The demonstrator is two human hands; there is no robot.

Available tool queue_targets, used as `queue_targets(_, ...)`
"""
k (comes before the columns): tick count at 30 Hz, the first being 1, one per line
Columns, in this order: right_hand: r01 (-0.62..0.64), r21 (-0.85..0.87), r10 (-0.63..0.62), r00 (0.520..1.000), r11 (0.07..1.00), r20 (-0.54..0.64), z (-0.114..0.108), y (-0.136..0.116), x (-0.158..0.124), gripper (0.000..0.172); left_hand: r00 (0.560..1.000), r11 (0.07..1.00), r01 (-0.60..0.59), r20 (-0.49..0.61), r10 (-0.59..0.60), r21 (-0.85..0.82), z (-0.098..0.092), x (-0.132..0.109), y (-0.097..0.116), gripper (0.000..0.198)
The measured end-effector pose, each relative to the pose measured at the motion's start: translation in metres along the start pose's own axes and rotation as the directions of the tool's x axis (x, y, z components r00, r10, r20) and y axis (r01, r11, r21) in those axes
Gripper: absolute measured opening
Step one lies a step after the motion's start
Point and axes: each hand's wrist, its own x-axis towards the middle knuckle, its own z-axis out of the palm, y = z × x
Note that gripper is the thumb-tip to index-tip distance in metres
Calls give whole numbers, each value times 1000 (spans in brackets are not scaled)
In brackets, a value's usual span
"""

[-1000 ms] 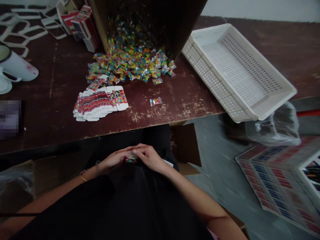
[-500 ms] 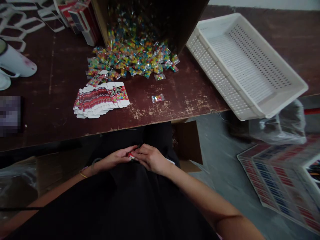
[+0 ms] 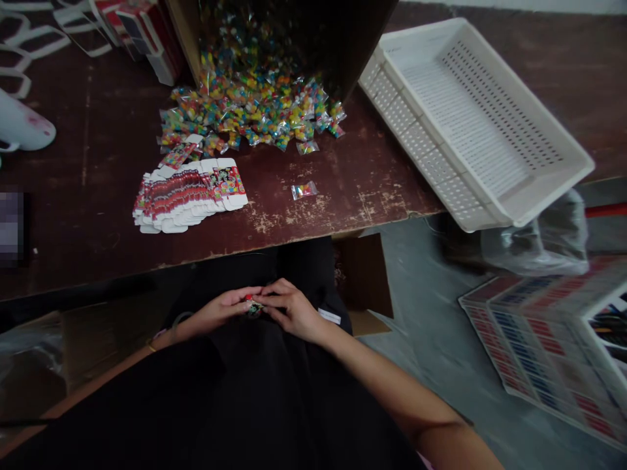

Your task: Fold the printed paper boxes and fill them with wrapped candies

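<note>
In my lap, below the table edge, both hands meet around a small printed candy box (image 3: 253, 307) in red, green and white, mostly covered by fingers. My left hand (image 3: 228, 306) grips it from the left side. My right hand (image 3: 290, 311) has its bent fingertips on its right side and top. On the table ahead lies a fanned stack of flat red-and-white candy boxes (image 3: 189, 196). To the right of that stack is a single clear sachet of colourful candy (image 3: 304, 190). A heap of similar candy sachets (image 3: 245, 111) spills from a cardboard box (image 3: 182, 46).
A white perforated plastic crate (image 3: 435, 150) overhangs the table's right edge. White mug (image 3: 29, 124) and red boxes (image 3: 147, 39) stand at the left. On the floor are an open carton (image 3: 365, 277) and a crate packed with red and blue boxes (image 3: 529, 339).
My right fingers have shifted and spread a little on the candy box, showing more of its printed side. The whole view has moved slightly, so the table things appear further left.
</note>
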Motion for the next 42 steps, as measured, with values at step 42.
queue_targets(42, 116, -180, -110, 993, 977, 46, -86, -56, 110, 14, 958, 974, -165, -211, 196, 153, -12, 16, 73, 41)
